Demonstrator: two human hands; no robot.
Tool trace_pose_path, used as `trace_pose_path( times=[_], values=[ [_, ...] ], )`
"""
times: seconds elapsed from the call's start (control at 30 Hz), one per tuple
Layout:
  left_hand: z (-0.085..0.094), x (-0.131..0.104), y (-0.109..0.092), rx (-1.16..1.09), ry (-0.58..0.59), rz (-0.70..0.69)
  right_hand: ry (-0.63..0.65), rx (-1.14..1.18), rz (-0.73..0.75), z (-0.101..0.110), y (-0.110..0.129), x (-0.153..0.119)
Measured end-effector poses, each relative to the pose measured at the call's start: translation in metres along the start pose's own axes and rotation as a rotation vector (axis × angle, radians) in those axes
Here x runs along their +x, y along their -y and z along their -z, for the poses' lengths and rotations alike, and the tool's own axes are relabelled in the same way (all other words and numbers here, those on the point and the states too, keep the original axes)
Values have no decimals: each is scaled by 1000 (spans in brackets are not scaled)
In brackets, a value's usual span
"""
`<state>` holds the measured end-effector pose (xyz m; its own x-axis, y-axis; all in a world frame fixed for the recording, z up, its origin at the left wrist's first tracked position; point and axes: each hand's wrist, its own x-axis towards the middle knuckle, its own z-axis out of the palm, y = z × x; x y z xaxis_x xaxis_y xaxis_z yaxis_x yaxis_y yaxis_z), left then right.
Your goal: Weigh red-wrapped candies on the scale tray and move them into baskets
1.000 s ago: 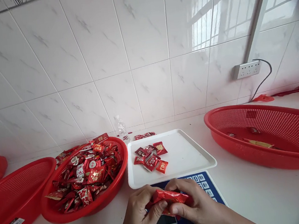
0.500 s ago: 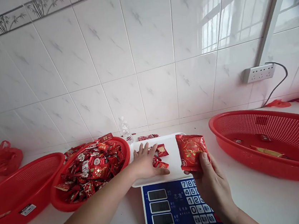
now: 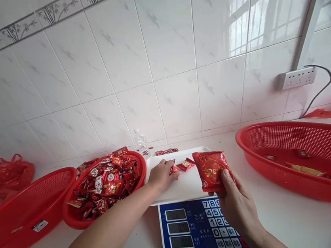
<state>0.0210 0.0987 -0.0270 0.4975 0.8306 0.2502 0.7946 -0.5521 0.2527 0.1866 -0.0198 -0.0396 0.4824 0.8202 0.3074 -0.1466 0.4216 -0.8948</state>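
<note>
On the white tray (image 3: 166, 196) of the scale, my left hand (image 3: 163, 176) curls its fingers round small red-wrapped candies (image 3: 173, 171), partly hidden under it. One more red candy (image 3: 185, 164) lies on the tray just right of these fingers. Held upright above the tray's right side is a larger red packet (image 3: 211, 168) with gold print. My right hand (image 3: 236, 199) pinches its lower right corner, thumb in front. Below the tray is the scale's blue panel (image 3: 201, 231), with displays and number keys; the right hand covers part of it.
A red basket (image 3: 145, 168) heaped with wrapped candies stands left of the tray. Farther left are another red basket (image 3: 56, 192) and a red plastic bag (image 3: 6, 174). A large red basket (image 3: 279, 178) holds a few items at right. A clear bottle (image 3: 141, 144) stands behind.
My left hand has gone from spread fingers to curled round candies on the tray. One candy beside it has shifted right. The right hand still holds the packet. The view has shifted slightly.
</note>
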Motion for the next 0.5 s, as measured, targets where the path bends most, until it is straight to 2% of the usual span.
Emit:
trace_pose_path(
  times=[0.17, 0.27, 0.33, 0.4, 0.5],
  values=[
    [6, 18, 0, -457, -233, 128, 14, -61, 56, -2, 11, 0],
    [18, 23, -1, -734, -312, 285, -18, -150, 132, -4, 16, 1],
    [32, 23, 5, -849, -366, 327, -16, -171, 147, -4, 16, 1],
    [50, 18, 19, -882, -446, 339, -4, -166, 130, -2, 11, 1],
    [84, 1, 58, -813, -577, 370, 26, -170, 102, 4, 0, 2]
  ],
)
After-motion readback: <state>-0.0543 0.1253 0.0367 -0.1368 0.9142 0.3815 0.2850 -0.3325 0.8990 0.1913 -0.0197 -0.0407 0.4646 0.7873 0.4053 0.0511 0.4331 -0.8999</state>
